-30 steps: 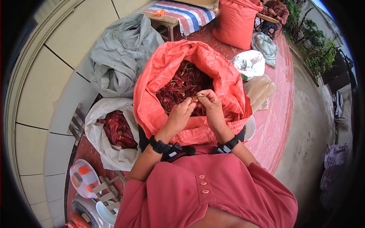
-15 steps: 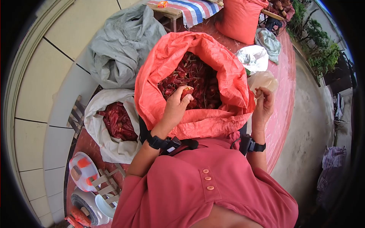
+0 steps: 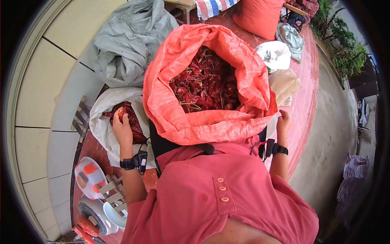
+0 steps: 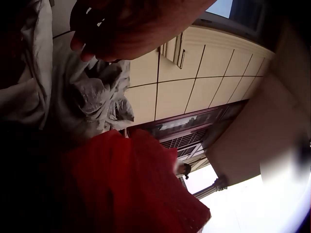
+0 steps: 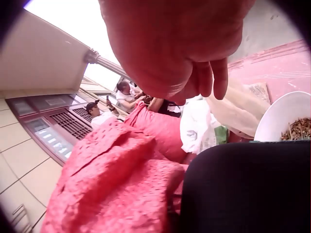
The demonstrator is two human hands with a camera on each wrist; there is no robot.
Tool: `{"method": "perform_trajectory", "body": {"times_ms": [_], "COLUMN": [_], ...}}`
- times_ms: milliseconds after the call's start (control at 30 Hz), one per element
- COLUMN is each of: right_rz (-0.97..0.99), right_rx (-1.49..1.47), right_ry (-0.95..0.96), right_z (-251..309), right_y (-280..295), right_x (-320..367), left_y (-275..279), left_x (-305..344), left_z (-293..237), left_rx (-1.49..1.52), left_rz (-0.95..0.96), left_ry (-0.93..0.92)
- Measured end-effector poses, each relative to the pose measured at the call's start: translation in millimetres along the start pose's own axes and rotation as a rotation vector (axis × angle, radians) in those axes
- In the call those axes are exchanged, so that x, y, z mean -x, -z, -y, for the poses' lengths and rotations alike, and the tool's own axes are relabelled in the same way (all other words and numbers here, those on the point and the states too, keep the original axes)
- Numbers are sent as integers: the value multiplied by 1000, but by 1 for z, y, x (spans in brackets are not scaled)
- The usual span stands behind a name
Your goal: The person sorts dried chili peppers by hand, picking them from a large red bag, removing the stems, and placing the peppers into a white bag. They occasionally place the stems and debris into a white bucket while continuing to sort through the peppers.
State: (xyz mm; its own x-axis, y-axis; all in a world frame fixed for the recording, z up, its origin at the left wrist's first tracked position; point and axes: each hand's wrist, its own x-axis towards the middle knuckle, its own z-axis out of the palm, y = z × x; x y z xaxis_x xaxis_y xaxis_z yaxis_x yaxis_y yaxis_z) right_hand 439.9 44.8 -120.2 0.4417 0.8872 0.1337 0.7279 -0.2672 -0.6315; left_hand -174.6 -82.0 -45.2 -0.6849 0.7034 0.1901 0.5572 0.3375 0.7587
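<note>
My left hand (image 3: 122,129) is over the white sack (image 3: 101,105) at the left, a dried red chili pepper (image 3: 121,113) between its thumb and fingers. More red chili peppers (image 3: 137,132) lie in that sack. The left wrist view shows this hand (image 4: 131,29) dark, its pepper hidden. Beside the white basin (image 3: 271,127), my right hand (image 3: 283,125) hangs with loosely bent fingers and nothing visible in them. Chili stems (image 5: 299,130) lie in the basin in the right wrist view. Between the hands stands a big red sack (image 3: 170,127), rolled open, holding many chili peppers (image 3: 203,87).
A grey sack (image 3: 124,49) slumps behind the white one. Farther off are a full red sack (image 3: 258,18), a white plastic bag (image 3: 274,55) and a beige bag (image 3: 284,83). Plastic basins (image 3: 90,179) and a wooden stool (image 3: 113,193) stand at lower left. People (image 5: 127,97) sit in the background.
My hands have parted from over the red sack. The left has carried its chili pepper left over the white sack; the right has gone out to the basin and lowered, its fingers loosened.
</note>
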Motion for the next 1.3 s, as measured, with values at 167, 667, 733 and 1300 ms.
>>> {"method": "perform_trajectory", "body": {"times_ms": [167, 667, 733, 1300], "right_rz": [22, 808, 923, 706], "right_rx": [-501, -42, 161, -977], "right_ry": [280, 1047, 1023, 496], "right_z": [149, 293, 298, 299], "right_y": [26, -150, -140, -49], "right_x": [15, 108, 106, 100], "left_y": [-5, -14, -20, -118], "left_x": [-20, 33, 42, 54], "left_z": [73, -102, -118, -175], "left_rx": [-215, 78, 131, 513], "left_rz": [-3, -41, 36, 556], "left_ry": [39, -382, -472, -401]}}
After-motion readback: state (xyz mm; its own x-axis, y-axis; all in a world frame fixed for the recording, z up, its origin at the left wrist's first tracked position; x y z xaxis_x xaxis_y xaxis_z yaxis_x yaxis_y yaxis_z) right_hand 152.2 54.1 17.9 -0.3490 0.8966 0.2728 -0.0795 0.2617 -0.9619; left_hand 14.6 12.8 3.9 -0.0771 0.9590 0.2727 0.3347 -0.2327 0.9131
